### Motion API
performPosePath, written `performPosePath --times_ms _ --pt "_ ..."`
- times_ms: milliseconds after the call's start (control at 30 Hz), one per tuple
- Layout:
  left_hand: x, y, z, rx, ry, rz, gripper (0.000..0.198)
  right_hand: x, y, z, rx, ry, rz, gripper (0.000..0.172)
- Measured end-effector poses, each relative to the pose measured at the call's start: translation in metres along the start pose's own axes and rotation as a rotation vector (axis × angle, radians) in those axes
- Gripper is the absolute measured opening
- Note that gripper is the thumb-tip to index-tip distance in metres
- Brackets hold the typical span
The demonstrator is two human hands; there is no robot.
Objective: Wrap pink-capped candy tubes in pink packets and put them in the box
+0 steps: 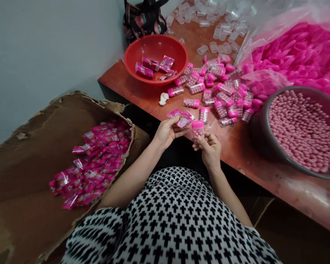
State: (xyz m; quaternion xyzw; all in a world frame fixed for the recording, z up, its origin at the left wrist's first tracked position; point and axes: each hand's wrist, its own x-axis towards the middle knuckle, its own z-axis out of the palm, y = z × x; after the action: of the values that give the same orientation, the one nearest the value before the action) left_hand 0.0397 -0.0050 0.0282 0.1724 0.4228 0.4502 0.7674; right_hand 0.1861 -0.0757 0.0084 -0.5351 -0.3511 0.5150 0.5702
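Note:
My left hand (167, 132) pinches a pink printed wrapper (183, 118) over the table's front edge. Just to its right, my right hand (209, 146) holds a small clear bottle (198, 130) upright, with pink beads inside and a pink cap on top. The wrapper and the bottle are close together, and I cannot tell whether they touch. Behind my hands lies a loose pile of similar capped bottles (225, 99) on the reddish table (236, 154). One such bottle (204, 114) is right behind the one I hold.
A red bowl (156, 79) holds several printed packs. Left of me, a cardboard box (30, 165) contains many pink packets (96, 161). At right stand a grey tub (264, 124) of pink beads and a plastic bag of pink caps (299, 55). Clear empty bottles (222, 33) lie farther back.

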Motion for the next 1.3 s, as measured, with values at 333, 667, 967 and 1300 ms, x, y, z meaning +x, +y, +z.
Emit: performPosePath --times_ms 333,667,967,1300 --pt "-0.002 -0.008 0.001 0.362 -0.123 0.012 0.037 0.03 -0.026 -0.059 -1.02 0.208 -0.172 0.036" --pt "-0.026 -0.038 -0.008 0.762 -0.337 -0.042 0.029 0.025 -0.02 -0.015 0.041 -0.098 0.092 0.039" --pt "-0.042 -0.054 -0.032 0.485 -0.178 -0.032 0.032 -0.005 0.011 -0.006 -0.083 0.008 0.095 0.031" --pt "-0.031 -0.05 -0.011 0.222 0.069 -0.079 0.025 0.02 -0.022 -0.041 -1.053 0.202 -0.274 0.032"
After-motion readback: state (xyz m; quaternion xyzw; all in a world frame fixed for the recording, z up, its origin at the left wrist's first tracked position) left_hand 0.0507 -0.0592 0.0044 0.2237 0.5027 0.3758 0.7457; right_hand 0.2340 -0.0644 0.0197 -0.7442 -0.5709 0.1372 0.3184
